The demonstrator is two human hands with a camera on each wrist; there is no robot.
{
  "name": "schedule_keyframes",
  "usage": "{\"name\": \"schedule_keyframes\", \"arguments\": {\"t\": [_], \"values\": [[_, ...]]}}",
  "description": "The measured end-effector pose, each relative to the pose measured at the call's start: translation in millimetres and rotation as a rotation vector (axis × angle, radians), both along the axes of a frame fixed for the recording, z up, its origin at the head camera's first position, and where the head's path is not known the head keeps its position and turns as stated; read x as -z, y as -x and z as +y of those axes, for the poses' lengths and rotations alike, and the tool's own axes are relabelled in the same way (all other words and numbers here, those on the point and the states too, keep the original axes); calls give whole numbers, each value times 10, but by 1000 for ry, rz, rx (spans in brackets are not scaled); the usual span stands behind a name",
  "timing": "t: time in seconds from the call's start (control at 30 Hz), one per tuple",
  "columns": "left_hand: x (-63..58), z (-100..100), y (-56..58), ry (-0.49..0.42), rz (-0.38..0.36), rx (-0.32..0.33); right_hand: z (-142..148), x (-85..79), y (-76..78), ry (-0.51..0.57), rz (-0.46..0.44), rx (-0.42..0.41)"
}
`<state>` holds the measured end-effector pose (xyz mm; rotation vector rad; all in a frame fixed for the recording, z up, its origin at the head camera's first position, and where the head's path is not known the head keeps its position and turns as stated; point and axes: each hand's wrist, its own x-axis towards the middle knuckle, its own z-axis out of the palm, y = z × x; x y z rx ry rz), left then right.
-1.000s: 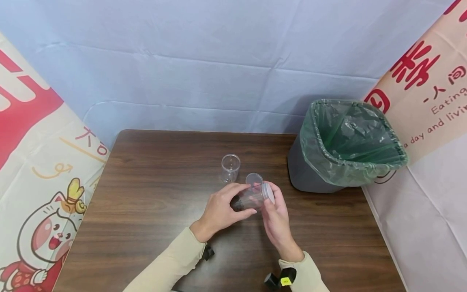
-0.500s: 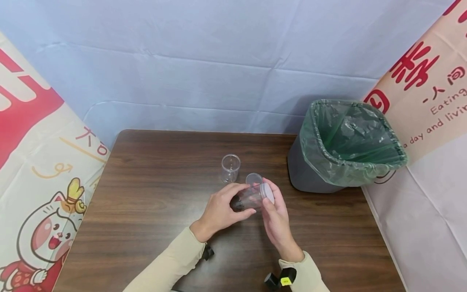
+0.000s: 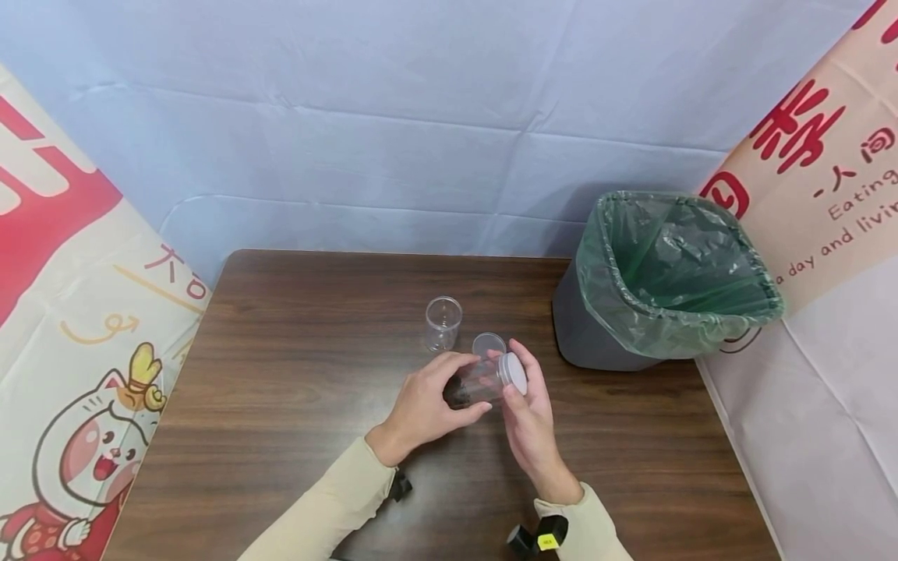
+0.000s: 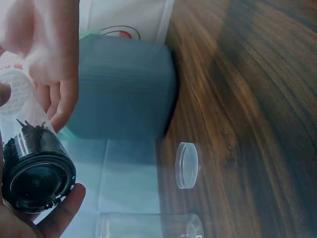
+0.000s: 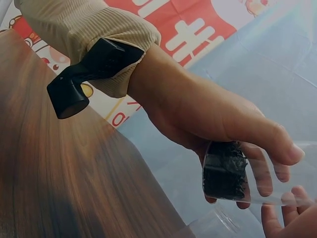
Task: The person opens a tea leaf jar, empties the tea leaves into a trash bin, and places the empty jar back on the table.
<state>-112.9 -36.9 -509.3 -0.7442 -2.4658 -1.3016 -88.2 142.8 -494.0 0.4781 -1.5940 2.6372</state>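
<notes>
My left hand (image 3: 424, 401) grips a clear plastic jar (image 3: 482, 382), which lies tilted nearly on its side above the table. Dark, dry shreds like tea leaves (image 5: 225, 171) fill its base end. A whitish lid (image 3: 517, 374) closes the other end, pointing right. My right hand (image 3: 531, 428) holds this lid, thumb at its near edge and fingers behind it; their exact contact is partly hidden. Just beyond the hands stands an upright clear jar (image 3: 443, 326) without a lid. Beside it lies a loose clear lid (image 4: 187, 166), partly covered by the held jar in the head view.
At the table's right rear stands a grey bin (image 3: 589, 327) lined with a green bag (image 3: 673, 257). The brown wooden table (image 3: 302, 351) stretches left of the jars. A pale cloth (image 3: 351, 156) hangs behind, with printed banners at both sides.
My right hand's fingers have shifted slightly upward around the lid, and the lid end has tipped a little. My left hand stays in place on the jar.
</notes>
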Motion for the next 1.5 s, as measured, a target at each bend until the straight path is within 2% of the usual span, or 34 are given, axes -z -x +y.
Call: {"name": "schedule_keyframes", "arguments": {"t": [0.37,0.63,0.97,1.3,1.5], "values": [[10,8,-8,-6,-28,10,-51,27,-10,18,-34,84],[25,3,-9,-22,-24,8,-18,1,-18,-24,-41,31],[51,0,-6,-39,-21,18,13,-14,-19,-13,-22,-41],[81,-1,4,-38,-12,23,-22,18,-22,-6,-31,23],[82,-7,0,-39,-7,25,-25,10,-18,-4,-16,24]]}}
